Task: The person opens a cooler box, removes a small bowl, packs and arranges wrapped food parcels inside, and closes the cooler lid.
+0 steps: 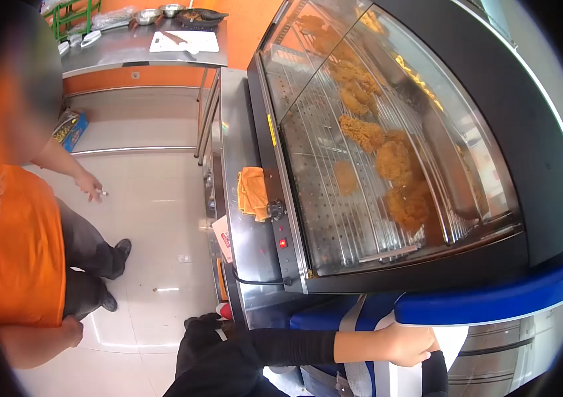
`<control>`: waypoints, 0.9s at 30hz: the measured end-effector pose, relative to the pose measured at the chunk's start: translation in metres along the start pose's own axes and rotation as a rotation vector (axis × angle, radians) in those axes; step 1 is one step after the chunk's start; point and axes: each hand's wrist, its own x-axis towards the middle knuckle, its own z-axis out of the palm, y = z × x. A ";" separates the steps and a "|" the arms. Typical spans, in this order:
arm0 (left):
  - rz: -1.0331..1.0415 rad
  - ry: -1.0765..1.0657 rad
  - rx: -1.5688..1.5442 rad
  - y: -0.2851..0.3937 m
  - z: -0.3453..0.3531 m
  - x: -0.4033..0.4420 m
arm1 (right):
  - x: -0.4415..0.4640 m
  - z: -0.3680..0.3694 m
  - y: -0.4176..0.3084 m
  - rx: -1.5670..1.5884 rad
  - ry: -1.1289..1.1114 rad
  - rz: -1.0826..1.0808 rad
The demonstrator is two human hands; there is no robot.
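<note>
My left hand (408, 344) reaches in from the left below the display case, out of a black sleeve. Its fingers are curled closed against my right wrist; whatever lies inside them is hidden. Of my right hand (435, 342) only a sliver shows, above a black cuff (435, 374), the rest being behind my left hand. A white surface (452, 341) lies just behind both hands. Over them runs a thick blue rounded edge (493, 294). Above stands a glass display case (387, 165) with pieces of fried chicken (394, 162) on a wire rack.
An orange cloth (252, 192) lies on the steel ledge beside the case's knob (275, 210) and lit red switch (283, 243). At left stands a person in an orange shirt (17, 245). A steel table (123, 56) behind holds a white cutting board (185, 42) and bowls.
</note>
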 end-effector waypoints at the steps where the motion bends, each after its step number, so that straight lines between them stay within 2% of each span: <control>1: -0.005 0.010 0.031 0.000 0.002 0.001 | -0.010 0.000 0.003 0.043 -0.023 0.028; 5: -0.029 0.001 0.122 0.001 0.000 0.000 | -0.038 -0.001 0.020 0.158 -0.081 0.103; 14: 0.075 0.153 0.013 -0.010 0.014 0.005 | -0.058 -0.001 0.032 0.256 -0.128 0.176; 17: 0.005 0.042 0.008 0.000 -0.003 -0.001 | -0.055 0.000 0.034 0.276 -0.146 0.177; 23: 0.010 0.113 0.102 -0.004 0.007 0.003 | -0.046 -0.005 0.029 0.294 -0.194 0.164; 27: 0.004 -0.002 -0.042 -0.001 -0.005 0.000 | -0.036 -0.020 0.014 0.279 -0.244 0.134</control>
